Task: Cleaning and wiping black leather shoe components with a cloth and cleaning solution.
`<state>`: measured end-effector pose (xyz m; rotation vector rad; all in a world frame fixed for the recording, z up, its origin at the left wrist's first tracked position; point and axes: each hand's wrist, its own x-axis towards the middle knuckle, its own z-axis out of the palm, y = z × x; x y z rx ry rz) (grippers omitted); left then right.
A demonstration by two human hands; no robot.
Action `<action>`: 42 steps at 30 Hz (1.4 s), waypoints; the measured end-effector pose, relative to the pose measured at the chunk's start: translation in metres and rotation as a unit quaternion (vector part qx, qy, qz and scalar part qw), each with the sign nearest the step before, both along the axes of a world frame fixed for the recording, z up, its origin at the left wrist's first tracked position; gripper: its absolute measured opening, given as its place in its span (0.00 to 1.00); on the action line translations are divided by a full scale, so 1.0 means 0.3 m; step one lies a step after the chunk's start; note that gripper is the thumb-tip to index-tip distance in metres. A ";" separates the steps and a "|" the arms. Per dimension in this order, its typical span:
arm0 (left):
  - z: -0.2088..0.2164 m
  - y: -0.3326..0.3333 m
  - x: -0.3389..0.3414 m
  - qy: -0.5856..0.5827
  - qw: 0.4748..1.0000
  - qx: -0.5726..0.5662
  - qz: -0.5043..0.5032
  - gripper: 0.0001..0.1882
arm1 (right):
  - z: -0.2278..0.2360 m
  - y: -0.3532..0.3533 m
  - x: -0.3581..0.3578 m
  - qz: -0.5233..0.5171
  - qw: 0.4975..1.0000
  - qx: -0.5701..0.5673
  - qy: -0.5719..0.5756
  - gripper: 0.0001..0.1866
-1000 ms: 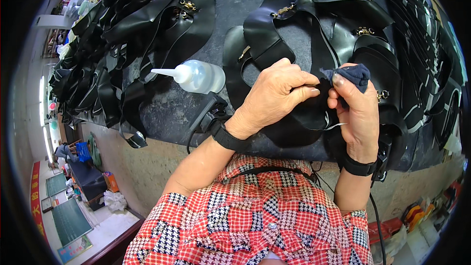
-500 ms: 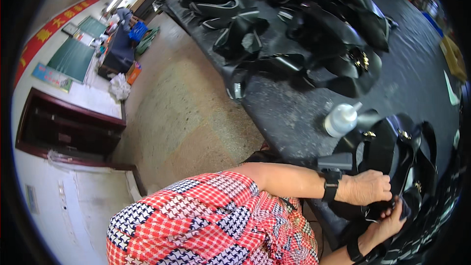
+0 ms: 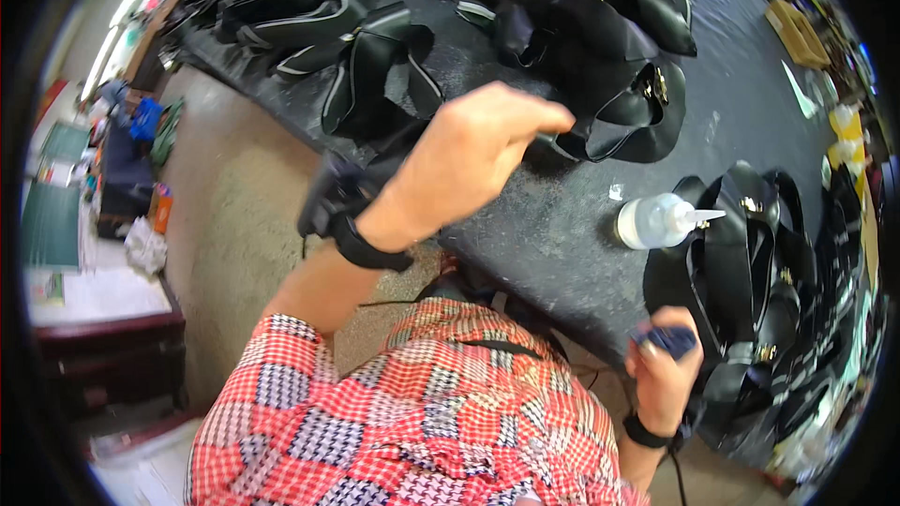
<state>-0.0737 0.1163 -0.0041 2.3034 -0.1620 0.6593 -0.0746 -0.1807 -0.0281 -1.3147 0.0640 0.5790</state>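
My left hand (image 3: 473, 164), wearing a black wrist strap, is raised over the table's near left part. One finger stretches right toward a looped black leather-like piece with gold metal trim (image 3: 647, 108); the other fingers are mostly hidden, and touch cannot be made out. At lower right, my right hand (image 3: 664, 370) is closed around a small dark blue bunched cloth (image 3: 670, 341), held above the table's near edge. Between the hands and farther off, a translucent squeeze bottle (image 3: 652, 222) with a pointed nozzle and whitish contents sits beside more black pieces with gold trim (image 3: 736, 262).
Many black pieces (image 3: 375, 61) with pale edges crowd the far part of the dark table (image 3: 534, 234). A yellow-brown box (image 3: 797, 33) is at the far right. To the left lie the floor (image 3: 234, 197), a dark red desk (image 3: 112, 347) and a white bag (image 3: 146, 245).
My left hand has left the near black pieces and swung far left and forward. The right hand moved left, off those pieces, keeping the dark blue cloth. The view has turned.
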 end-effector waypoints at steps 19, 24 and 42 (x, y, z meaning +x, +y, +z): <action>-0.118 0.145 0.473 0.338 0.825 -0.243 -0.383 0.07 | -0.054 0.518 0.220 -0.206 0.941 0.042 -0.264 0.15; -0.110 0.150 0.472 0.375 0.813 -0.250 -0.368 0.09 | -0.037 0.557 0.289 -0.113 0.957 -0.014 -0.267 0.16; -0.214 0.103 0.359 0.405 0.767 -0.374 -0.328 0.07 | -0.188 0.677 0.310 -0.394 0.890 -0.134 -0.185 0.08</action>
